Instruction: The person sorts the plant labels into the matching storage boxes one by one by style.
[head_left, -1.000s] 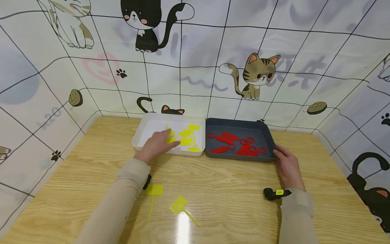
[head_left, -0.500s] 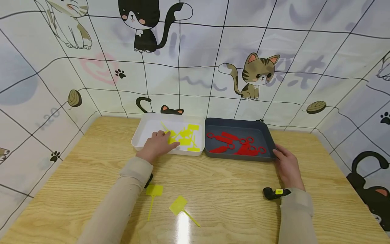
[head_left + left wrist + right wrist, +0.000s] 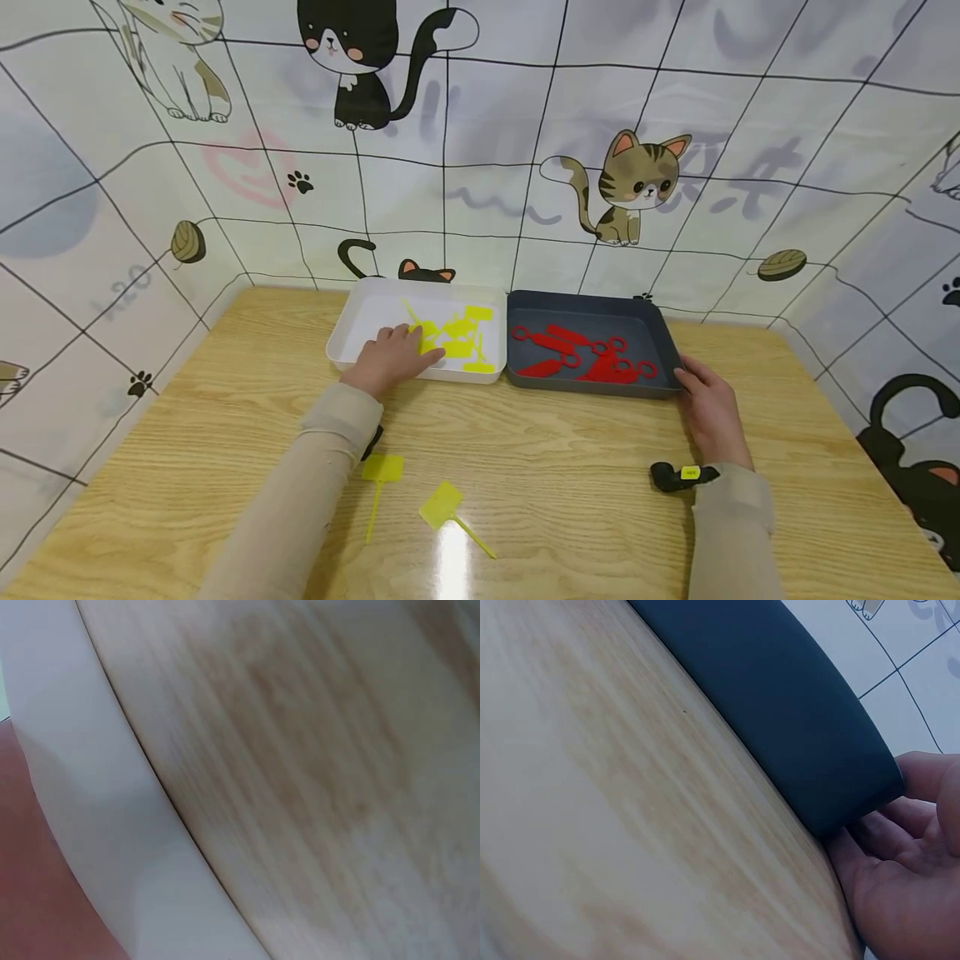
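My left hand (image 3: 393,360) reaches over the front edge of a white tray (image 3: 363,321), its fingers resting among yellow flat tags (image 3: 457,348) with thin stems. The thumb is stretched out to the right, and the fingers partly cover one tag whose stem slants up behind them. My right hand (image 3: 708,410) holds the front right corner of a dark grey tray (image 3: 592,307). In the right wrist view its fingers (image 3: 922,774) bend around the corner. Red tags (image 3: 600,354) with ring ends lie inside that tray. The left wrist view shows mostly the white tray's wall (image 3: 97,802).
Two more yellow tags, one upright (image 3: 382,468) and one slanted (image 3: 442,504), lie on the wooden table (image 3: 562,483) in front of the trays. Both trays stand side by side near a cat-patterned backdrop (image 3: 487,192).
A yellow tag's stem, standing straight up earlier, has tipped over to slant left as my left hand lowered slightly over the tags. The right hand and grey tray stayed put.
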### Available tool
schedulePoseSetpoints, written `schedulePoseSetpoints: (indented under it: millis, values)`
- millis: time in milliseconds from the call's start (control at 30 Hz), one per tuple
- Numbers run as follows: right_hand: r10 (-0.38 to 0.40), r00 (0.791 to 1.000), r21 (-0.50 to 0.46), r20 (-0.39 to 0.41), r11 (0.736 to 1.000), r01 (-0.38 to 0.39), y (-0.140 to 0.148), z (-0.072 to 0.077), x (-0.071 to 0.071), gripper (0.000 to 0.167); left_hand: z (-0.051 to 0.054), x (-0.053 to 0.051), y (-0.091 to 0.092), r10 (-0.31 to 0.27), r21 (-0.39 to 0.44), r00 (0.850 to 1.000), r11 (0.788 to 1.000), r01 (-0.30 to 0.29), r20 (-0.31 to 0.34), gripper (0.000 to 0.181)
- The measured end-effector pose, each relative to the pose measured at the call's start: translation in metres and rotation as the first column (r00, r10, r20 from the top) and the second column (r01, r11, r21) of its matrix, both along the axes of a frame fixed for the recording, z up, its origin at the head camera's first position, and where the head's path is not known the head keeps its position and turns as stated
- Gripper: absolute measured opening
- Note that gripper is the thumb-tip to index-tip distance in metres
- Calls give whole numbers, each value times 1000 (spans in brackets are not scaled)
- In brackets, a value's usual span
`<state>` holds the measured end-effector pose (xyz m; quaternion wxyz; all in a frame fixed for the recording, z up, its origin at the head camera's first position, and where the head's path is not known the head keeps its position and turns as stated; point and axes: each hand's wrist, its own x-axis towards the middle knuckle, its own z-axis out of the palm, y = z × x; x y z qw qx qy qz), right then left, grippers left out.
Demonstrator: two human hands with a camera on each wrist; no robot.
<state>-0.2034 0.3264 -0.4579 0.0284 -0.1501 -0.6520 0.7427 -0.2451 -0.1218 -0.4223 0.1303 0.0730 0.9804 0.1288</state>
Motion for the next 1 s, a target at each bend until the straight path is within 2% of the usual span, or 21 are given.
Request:
schedulePoseSetpoints:
  millis: [233, 567, 667, 800, 900, 1000]
  values:
    - [-4, 1000, 5, -3, 1000, 4, 0, -1, 1, 55, 3, 2, 0, -16, -2, 999, 1000, 16, 34, 74]
    - [6, 1000, -11, -6, 1000, -6, -1, 1, 1, 56, -1, -1, -2, -7, 16, 1000, 1000, 7, 19, 74]
    - [12, 1000, -13, -15, 1000, -12, -1, 1, 1, 56, -2, -3, -3, 3, 55, 1000, 998, -2, -17, 73]
    - [13, 1000, -5, -28, 1000, -13, -1, 1, 2, 56, -2, -6, -6, 10, 149, 996, 989, 4, -93, 69]
    - [11, 999, -8, -32, 1000, -11, -1, 0, 2, 56, -1, -6, -8, -7, 186, 987, 982, 37, -161, 65]
    - [7, 999, -10, -32, 1000, -7, -1, 1, 3, 56, 3, -2, -7, -40, 199, 971, 976, 89, -234, 61]
